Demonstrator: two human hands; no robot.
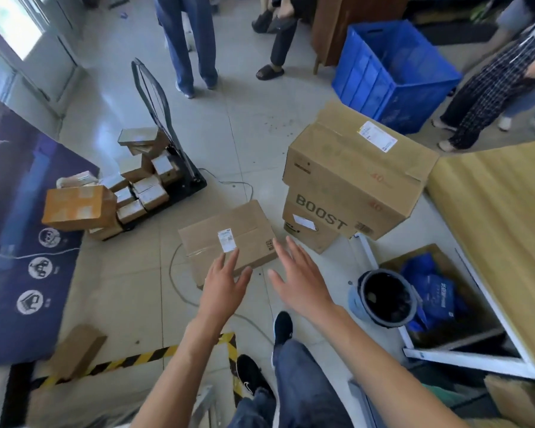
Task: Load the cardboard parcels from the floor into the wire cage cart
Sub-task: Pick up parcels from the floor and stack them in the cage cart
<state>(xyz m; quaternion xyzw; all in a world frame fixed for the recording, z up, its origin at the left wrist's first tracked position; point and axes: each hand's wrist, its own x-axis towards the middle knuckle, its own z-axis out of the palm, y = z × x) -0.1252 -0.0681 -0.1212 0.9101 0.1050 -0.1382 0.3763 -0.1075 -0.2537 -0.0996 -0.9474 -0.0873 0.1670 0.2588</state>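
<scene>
A flat cardboard parcel [244, 230] with a white label lies on the tiled floor in front of me. My left hand [224, 284] hovers open over its near edge, fingers spread. My right hand [300, 281] is open too, just right of the parcel's near right corner, holding nothing. To the right stands a stack of large boxes [352, 180], the lower one printed BOOST. At the left a black cart [192, 180] with a tall handle carries several small parcels [142, 186]. An orange-brown box [78, 206] leans against its near side.
A blue plastic crate [393, 72] stands at the back right. Three people stand around the far side. A bucket [383, 299] and a box of blue bags [433, 291] sit at right beside a wooden table [501, 217]. A cable loops on the floor; yellow-black tape marks the near floor.
</scene>
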